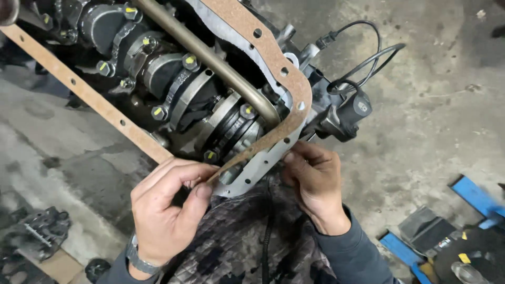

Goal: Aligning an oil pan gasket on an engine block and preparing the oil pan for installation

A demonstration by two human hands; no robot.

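A left hand (164, 210) pinches the near corner of a brown cork gasket (284, 68) lying along the rim of an upturned engine block (173, 79). The right hand (314, 181) grips the gasket's curved end beside a black sensor (350, 113), above the concrete floor (436, 121).

Stained concrete floor (431, 115); dark metal part (39, 231) lying lower left.

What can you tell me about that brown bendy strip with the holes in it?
The brown gasket looks like thin cork, speckled, flat and punched with small round holes along its length. It runs as a narrow frame around the rim of the open engine, lying over the grey metal edge. Its rounded near end is lifted and slightly curled. The left hand pinches it near one corner; the right hand holds the edge by the other.
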